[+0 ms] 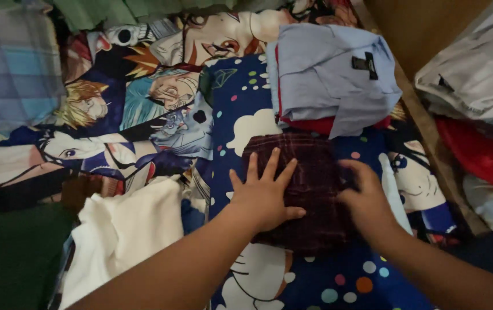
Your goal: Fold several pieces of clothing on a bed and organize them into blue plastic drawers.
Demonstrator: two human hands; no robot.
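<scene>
A folded dark maroon checked garment [309, 172] lies on a cartoon-printed bedsheet [241, 103]. My left hand [264, 192] rests flat on the garment's left part, fingers spread. My right hand [364, 201] presses on its right edge, fingers curled over the cloth. Just beyond it sits a folded light blue shirt [332, 74] with a small black label, stacked on something red.
A cream white cloth [123, 235] is heaped at the lower left beside a dark green cloth [11, 258]. A checked blue blanket [11, 63] lies far left. On the right, past a wooden edge [430, 138], are grey-white [476, 74] and red clothes [482, 155].
</scene>
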